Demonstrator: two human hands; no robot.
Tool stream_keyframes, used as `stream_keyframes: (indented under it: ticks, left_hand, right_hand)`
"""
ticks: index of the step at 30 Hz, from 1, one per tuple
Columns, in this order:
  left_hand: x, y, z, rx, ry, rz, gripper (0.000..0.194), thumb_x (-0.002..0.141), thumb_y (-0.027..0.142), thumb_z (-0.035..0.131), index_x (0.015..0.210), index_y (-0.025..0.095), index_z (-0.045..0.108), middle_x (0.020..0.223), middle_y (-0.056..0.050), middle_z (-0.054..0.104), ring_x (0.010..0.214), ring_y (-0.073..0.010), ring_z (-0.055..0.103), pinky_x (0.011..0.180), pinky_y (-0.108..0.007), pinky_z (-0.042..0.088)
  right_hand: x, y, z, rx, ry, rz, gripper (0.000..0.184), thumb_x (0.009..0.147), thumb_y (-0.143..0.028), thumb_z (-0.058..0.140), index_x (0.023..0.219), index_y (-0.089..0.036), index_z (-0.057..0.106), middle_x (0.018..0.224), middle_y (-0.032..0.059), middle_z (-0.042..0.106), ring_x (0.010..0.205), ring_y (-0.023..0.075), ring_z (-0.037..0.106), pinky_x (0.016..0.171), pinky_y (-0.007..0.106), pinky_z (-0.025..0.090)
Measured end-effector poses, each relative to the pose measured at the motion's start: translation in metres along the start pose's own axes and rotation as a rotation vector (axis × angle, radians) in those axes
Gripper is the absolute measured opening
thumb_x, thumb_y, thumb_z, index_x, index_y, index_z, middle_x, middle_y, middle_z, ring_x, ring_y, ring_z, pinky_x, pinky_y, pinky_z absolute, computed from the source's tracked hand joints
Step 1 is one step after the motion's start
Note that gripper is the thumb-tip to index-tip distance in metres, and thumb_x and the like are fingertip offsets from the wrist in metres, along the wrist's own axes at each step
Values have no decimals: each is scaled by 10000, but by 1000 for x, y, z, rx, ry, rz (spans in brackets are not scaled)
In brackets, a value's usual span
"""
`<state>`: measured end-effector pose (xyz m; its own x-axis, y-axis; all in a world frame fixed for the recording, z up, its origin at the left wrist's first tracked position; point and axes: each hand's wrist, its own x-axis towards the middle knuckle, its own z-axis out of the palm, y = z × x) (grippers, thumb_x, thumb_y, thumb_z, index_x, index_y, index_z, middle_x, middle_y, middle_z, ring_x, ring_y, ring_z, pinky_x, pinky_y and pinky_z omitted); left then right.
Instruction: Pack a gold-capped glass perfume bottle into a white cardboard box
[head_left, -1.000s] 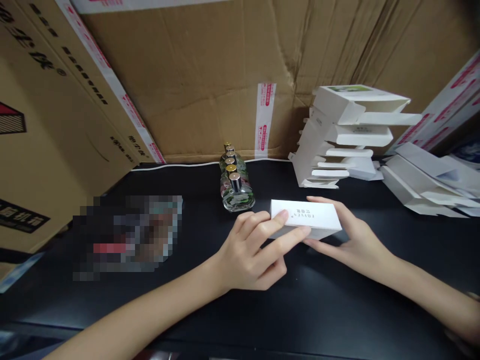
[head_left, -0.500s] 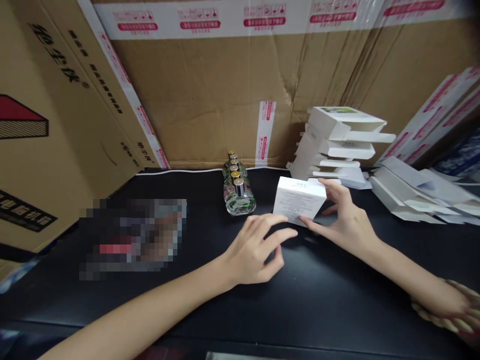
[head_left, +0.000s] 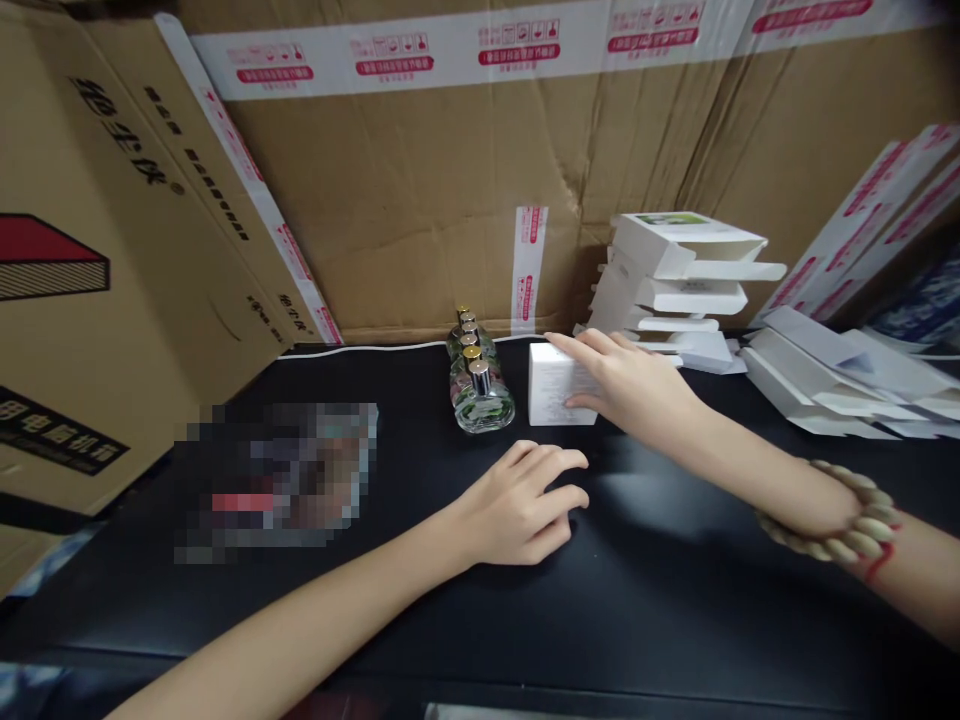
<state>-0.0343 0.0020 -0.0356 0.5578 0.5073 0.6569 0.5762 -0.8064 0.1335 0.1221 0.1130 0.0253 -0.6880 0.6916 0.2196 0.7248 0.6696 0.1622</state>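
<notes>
A small white printed box [head_left: 553, 390] stands upright on the black table, just right of the bottle row. My right hand [head_left: 626, 385] grips it from the right, fingers across its top and thumb on its printed front; the hand covers the box's right part. Nearer to me, my left hand [head_left: 521, 505] hovers low over the table or rests on it, fingers bent and apart, holding nothing. Several clear glass bottles [head_left: 484, 405] with silver and gold caps stand in a line running toward the back, close to the box's left side.
Open white boxes [head_left: 671, 260] are stacked at the back right. More flattened white cartons [head_left: 825, 385] lie at the far right. Cardboard [head_left: 420, 180] walls the back, with a large carton [head_left: 187, 190] at left. A blurred-out item [head_left: 300, 480] lies on the black table [head_left: 637, 620].
My right hand has moved left with the white box, which went from tilted to upright beside the bottles. My left hand has stayed in nearly the same place, slightly lower.
</notes>
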Motion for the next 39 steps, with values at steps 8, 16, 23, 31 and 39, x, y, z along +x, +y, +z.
stream_keyframes:
  ticks: [8, 16, 23, 31, 39]
  left_hand:
    - [0, 3, -1, 21, -30, 52, 131, 822, 113, 482, 847, 105, 610, 1083, -104, 584, 952, -197, 531, 806, -323, 385]
    - [-1, 4, -1, 36, -50, 93, 142, 821, 125, 484, 802, 110, 624, 1094, -105, 585, 942, -201, 515, 797, -324, 390]
    - [0, 7, -2, 32, -46, 117, 135, 810, 113, 497, 780, 109, 628, 1073, -102, 596, 940, -203, 511, 806, -322, 383]
    - [0, 10, -2, 30, -54, 145, 107, 808, 107, 503, 782, 107, 607, 1063, -93, 595, 928, -192, 510, 805, -317, 376]
    - [1, 10, -2, 43, -45, 150, 108, 798, 107, 504, 775, 108, 610, 1055, -93, 591, 927, -196, 504, 803, -321, 379]
  right_hand:
    - [27, -24, -6, -110, -145, 170, 517, 874, -152, 543, 1367, -81, 406, 1176, 146, 486, 1130, 330, 414, 925, 440, 354]
    - [61, -22, 18, -128, -104, 312, 493, 935, -54, 151, 1371, -24, 379, 1320, 252, 396, 1228, 348, 391, 941, 418, 345]
    - [83, -12, 40, -133, -28, 360, 522, 956, -74, 152, 1449, -49, 323, 1429, 277, 275, 1344, 354, 282, 997, 410, 314]
    - [90, -9, 44, -156, -18, 318, 538, 954, -58, 130, 1467, -36, 288, 1438, 277, 256, 1355, 358, 261, 1035, 405, 287]
    - [89, 10, 46, 76, 87, 154, 641, 784, 87, 395, 1415, -27, 387, 1428, 173, 352, 1371, 314, 246, 1087, 397, 296]
